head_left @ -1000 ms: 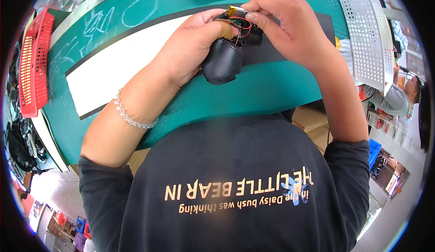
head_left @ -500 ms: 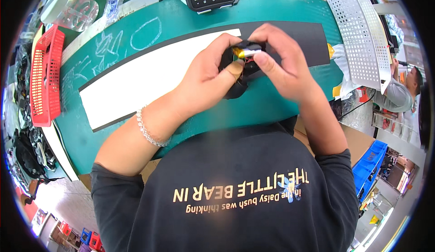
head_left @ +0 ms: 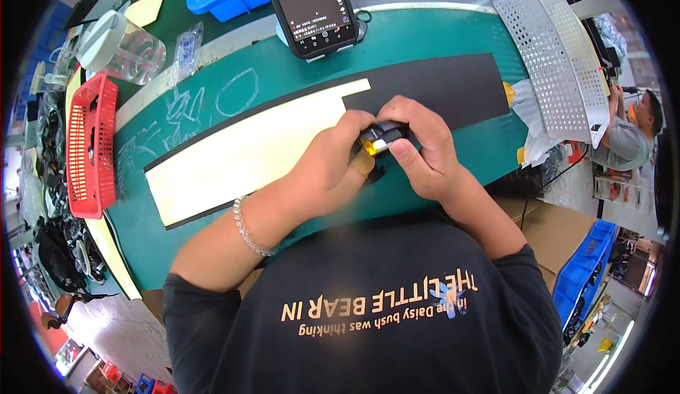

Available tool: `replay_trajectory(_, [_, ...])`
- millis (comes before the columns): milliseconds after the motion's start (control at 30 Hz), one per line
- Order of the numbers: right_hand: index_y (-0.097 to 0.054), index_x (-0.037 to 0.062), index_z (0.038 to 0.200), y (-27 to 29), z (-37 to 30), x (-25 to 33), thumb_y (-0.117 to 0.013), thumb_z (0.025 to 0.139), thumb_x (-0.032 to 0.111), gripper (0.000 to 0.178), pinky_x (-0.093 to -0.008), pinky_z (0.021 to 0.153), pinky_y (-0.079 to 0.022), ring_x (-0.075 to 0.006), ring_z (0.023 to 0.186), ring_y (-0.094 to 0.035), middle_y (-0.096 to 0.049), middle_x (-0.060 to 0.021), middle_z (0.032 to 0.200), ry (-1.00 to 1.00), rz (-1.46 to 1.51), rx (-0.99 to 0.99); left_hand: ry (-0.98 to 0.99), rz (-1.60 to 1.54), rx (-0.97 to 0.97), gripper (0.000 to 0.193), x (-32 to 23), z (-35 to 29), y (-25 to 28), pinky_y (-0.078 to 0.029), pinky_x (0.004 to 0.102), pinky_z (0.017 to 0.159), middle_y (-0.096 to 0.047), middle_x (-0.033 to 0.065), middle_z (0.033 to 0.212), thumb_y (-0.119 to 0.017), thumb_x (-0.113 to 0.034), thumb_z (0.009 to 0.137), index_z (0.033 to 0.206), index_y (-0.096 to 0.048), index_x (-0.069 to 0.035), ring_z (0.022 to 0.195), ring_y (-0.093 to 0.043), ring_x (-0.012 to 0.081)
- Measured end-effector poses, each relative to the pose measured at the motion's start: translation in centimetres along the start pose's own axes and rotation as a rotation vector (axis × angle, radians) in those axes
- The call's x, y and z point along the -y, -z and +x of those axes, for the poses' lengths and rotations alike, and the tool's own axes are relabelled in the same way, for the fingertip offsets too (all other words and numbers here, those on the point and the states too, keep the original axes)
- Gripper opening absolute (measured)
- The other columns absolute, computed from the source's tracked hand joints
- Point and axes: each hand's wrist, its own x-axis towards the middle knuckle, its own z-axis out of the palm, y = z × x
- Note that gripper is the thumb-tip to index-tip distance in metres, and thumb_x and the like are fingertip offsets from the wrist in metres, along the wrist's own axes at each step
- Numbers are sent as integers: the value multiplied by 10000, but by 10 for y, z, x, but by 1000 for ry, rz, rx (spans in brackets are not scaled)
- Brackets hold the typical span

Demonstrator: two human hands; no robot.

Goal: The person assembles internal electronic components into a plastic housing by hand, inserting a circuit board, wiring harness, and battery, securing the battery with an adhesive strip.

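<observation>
Both hands meet above the near part of the green bench, closed around a small black plastic housing [head_left: 392, 131]. My left hand [head_left: 327, 159] pinches its left side, and the thumb wears a beige finger cot [head_left: 364, 162]. My right hand [head_left: 427, 154] grips the right side, with its thumb pressed close to a small silver-and-yellow piece [head_left: 379, 145] that looks like a pouch battery. That piece sits at the opening of the housing. The fingers cover much of the housing, so its underside is hidden. Beyond the hands lies a long black mat [head_left: 439, 89] with a pale sheet [head_left: 248, 160] on it.
A phone [head_left: 315, 13] stands on a holder at the back, before a blue bin [head_left: 227, 4]. To the left are a red basket [head_left: 92, 153] and a clear jug [head_left: 134, 54]. A perforated metal tray [head_left: 549, 61] stands right; another person [head_left: 630, 135] works beyond it.
Both hands and the housing have come lower in the picture, nearer my body. The housing is turned, and the red wires seen earlier no longer show. The view has shifted, showing more of the bench's far side.
</observation>
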Motion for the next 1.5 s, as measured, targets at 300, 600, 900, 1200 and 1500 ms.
replay_trajectory(300, [-532,-13,877,1,0,3,-602,847,199,225,-332,602,-411,-281,644,-500,-523,-119,765,-82,-4,-10,99,26,9,272,0,-2,-4,-435,296,667,-541,118,874,-506,-56,898,1138,-390,-4,728,-520,172])
replay_trajectory(600, [-522,18,853,-12,1,2,-676,819,169,218,-290,600,-401,-173,646,-474,-501,-75,739,-238,71,-44,69,107,-5,272,2,-1,-3,-451,320,655,-562,151,837,-505,-41,898,1130,-369,3,698,-544,213])
replay_trajectory(900, [-495,18,1006,2,3,2,-624,854,121,224,-295,705,-440,-189,762,-532,-527,-108,906,-248,149,43,244,-179,-71,304,6,2,-7,-393,253,741,-476,47,948,-534,-110,908,1148,-354,-62,836,-435,111])
replay_trajectory(1200, [-480,37,1120,65,8,20,-542,903,58,227,-257,701,-469,-103,839,-547,-569,-52,971,-273,370,-413,-81,-262,138,562,13,9,-9,-379,387,901,-504,144,1116,-524,-236,916,1348,-200,-78,1061,-466,221])
replay_trajectory(1500, [-565,62,907,336,80,-23,-599,845,26,79,-266,535,-413,-134,617,-540,-581,-36,718,-253,-64,-915,79,-243,192,458,11,11,-8,-350,392,952,-533,156,1120,-506,-231,923,1300,-321,-48,1057,-486,229])
